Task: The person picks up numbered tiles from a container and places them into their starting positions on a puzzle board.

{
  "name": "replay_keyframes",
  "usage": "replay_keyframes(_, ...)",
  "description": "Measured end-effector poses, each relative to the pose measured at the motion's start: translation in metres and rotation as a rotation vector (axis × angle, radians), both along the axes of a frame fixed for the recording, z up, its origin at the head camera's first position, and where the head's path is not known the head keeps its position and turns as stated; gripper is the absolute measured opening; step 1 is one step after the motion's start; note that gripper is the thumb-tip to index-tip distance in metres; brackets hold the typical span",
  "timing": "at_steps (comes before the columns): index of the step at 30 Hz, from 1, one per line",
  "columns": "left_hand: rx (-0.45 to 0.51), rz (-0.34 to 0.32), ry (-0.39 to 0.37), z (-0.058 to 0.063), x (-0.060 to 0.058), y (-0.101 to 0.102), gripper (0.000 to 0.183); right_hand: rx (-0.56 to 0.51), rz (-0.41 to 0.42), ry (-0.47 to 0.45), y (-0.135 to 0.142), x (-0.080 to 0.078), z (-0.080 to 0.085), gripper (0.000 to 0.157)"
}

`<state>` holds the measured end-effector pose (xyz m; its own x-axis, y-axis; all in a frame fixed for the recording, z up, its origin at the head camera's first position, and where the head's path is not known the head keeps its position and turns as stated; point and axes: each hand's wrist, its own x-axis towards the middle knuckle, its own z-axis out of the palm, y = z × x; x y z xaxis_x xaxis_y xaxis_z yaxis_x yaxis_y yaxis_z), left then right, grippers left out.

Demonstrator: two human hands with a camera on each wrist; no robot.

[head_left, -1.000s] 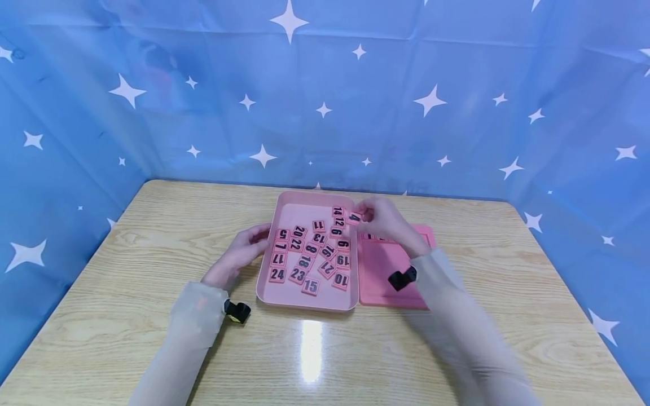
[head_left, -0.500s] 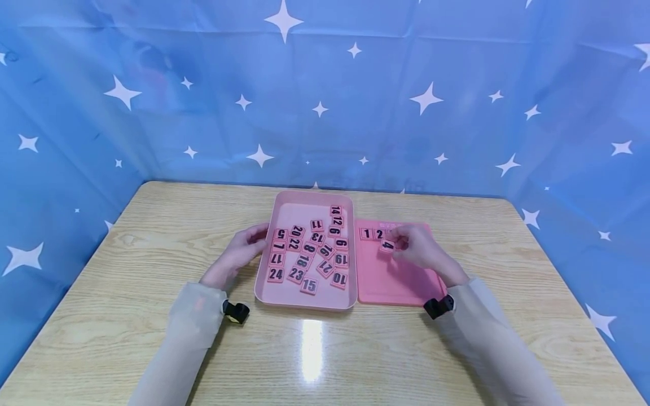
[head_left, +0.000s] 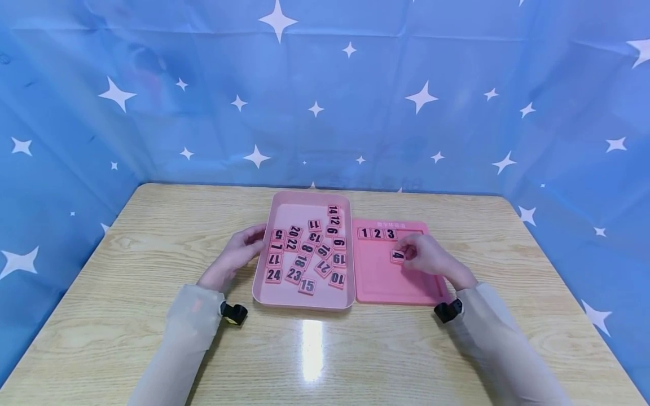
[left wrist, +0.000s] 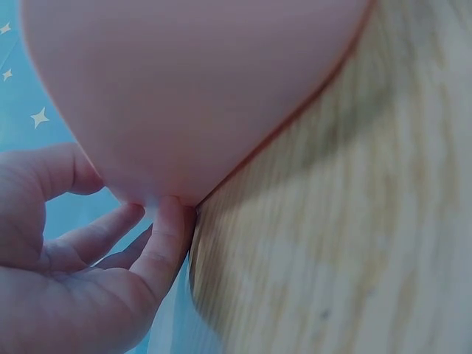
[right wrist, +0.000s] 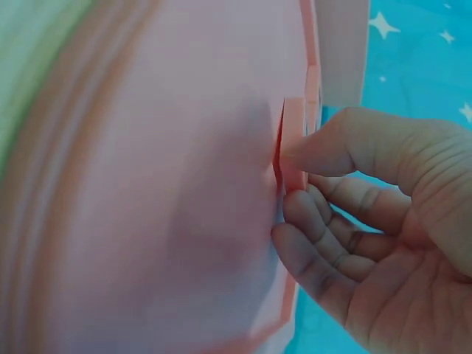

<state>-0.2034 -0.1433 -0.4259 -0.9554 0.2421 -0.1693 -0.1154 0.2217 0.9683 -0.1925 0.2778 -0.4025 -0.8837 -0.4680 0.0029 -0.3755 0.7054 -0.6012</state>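
Note:
My right hand (head_left: 425,255) pinches the number tile 4 (head_left: 398,256) between thumb and fingertips, low over the pink puzzle board (head_left: 376,282). The 4 lies turned sideways in the head view; edge-on in the right wrist view, the tile (right wrist: 293,144) sits close to the board's surface. Tiles 1 (head_left: 364,233), 2 (head_left: 377,233) and 3 (head_left: 390,234) stand upright in a row along the board's top left. At the left side of the light pink tray (head_left: 304,301), my left hand (head_left: 242,249) touches the outer wall (left wrist: 184,110) with its fingertips.
Several loose number tiles lie in the tray at mixed angles, including 24 (head_left: 273,275), 15 (head_left: 307,286) and 14 (head_left: 333,210). Tray and board stand side by side on a wooden table (head_left: 203,349). A blue star-patterned cloth (head_left: 325,135) hangs behind.
My right hand carried the 4 tile from the tray's right edge rightward over the board, and the tile turned sideways. Tile 3 came into view. My left hand stayed at the tray.

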Motion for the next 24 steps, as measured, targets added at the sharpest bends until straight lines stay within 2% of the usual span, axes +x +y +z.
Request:
replay_keyframes(4, 0.003, 0.002, 0.005, 0.001, 0.0, 0.0, 0.052, 0.02, 0.026, 0.007, 0.003, -0.001, -0.001, 0.032)
replay_keyframes(6, 0.002, 0.003, 0.006, 0.001, 0.0, -0.001, 0.052, 0.02, 0.014, 0.012, 0.002, 0.0, 0.0, 0.034)
replay_keyframes(12, -0.008, -0.002, 0.013, 0.001, 0.001, -0.001, 0.051, 0.054, -0.154, 0.015, -0.01, 0.003, 0.002, 0.041)
replay_keyframes(16, -0.003, -0.005, 0.012, 0.001, 0.001, -0.001, 0.051, 0.115, -0.233, -0.005, -0.015, 0.004, 0.004, 0.034)
replay_keyframes(20, 0.001, -0.005, 0.013, 0.001, 0.0, -0.001, 0.051, 0.15, -0.252, -0.01, -0.015, 0.003, 0.006, 0.024)
replay_keyframes(24, 0.003, -0.004, 0.018, 0.0, -0.001, 0.0, 0.051, 0.162, -0.262, -0.007, -0.012, 0.002, 0.007, 0.021)
